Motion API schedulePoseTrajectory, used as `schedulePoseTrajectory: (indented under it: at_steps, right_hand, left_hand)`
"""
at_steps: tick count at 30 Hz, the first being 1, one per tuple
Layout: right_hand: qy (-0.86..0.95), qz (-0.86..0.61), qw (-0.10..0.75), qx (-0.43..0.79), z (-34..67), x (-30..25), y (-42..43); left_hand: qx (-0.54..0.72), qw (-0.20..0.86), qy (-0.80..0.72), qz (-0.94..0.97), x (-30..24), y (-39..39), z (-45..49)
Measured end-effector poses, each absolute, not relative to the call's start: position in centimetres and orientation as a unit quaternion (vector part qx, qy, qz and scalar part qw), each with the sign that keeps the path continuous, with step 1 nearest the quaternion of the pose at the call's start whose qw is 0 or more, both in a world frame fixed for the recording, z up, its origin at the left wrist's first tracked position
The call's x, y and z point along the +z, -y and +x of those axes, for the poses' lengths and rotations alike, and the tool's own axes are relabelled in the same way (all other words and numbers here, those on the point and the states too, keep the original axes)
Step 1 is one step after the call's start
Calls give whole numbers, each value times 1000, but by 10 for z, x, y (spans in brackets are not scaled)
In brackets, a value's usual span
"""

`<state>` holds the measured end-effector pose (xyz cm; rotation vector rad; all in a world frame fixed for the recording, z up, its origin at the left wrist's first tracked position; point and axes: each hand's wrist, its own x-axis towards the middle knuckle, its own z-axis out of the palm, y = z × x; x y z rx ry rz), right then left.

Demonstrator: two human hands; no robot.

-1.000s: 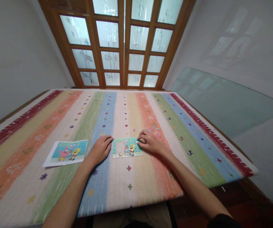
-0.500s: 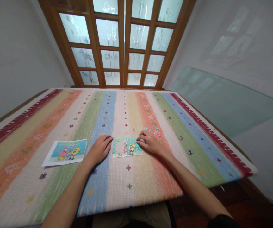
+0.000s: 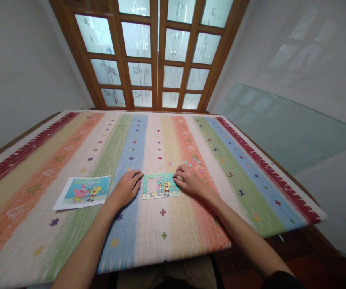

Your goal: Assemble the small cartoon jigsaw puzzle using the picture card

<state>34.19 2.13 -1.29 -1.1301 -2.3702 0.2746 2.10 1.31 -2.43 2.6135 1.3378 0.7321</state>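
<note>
A partly assembled jigsaw puzzle (image 3: pixel 166 190) of cartoon figures lies flat on the striped cloth, with a bare gap in its left half. My left hand (image 3: pixel 128 186) rests at its left edge, fingers loosely bent and a little apart, holding nothing. At the puzzle's upper right edge, my right hand (image 3: pixel 187 179) has its fingers drawn together, tips against the border; whatever lies under them is hidden. Several loose puzzle pieces (image 3: pixel 197 162) are scattered just beyond the right hand. One small piece (image 3: pixel 170 164) sits apart, above the puzzle.
Left of my left forearm lies a printed reference picture (image 3: pixel 85 192) of the same cartoon figures. A striped tablecloth (image 3: pixel 163 224) covers the table, whose near edge is close to me. Wooden glass-paned doors (image 3: pixel 157 60) stand beyond the far edge.
</note>
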Motion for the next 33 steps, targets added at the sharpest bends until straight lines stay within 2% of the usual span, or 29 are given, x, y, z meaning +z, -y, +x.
schedulePoseTrajectory:
  at_steps: [9,20,33]
  right_hand:
    - [879,-417,227,51,336,-8,-15]
    - [874,-424,227,75,335,-3,-18]
    - [890,-407,173,111,330,1,-30]
  left_hand:
    - [242,57,-441,863,-25,-14,21]
    - [246,58,-442,861,-27,-15,21]
    - [235,49,-444,863,-26,-14,21]
